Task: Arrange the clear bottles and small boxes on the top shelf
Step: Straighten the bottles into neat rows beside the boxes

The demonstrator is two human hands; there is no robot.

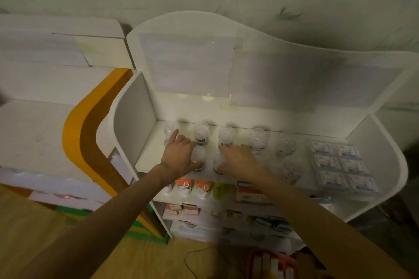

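Several clear bottles stand in two rows on the white top shelf [149, 156]. The back row runs from a far-left bottle [170, 130] past a dark-labelled one [201, 135] to one further right [258, 140]. My left hand [179, 156] is wrapped on a front-row clear bottle [199, 159], its forefinger touching the far-left back bottle. My right hand [238, 158] rests over another front-row clear bottle [218, 162] with fingers spread on top. Several small white-and-blue boxes [342, 167] lie flat in a two-column grid at the shelf's right end.
The shelf unit has a tall curved back panel [249, 63] and side walls. Lower shelves hold orange-and-white cartons [192, 187] and other small packs [251, 192]. A white counter with an orange edge [74, 124] stands to the left. A red basket [272, 263] sits on the floor.
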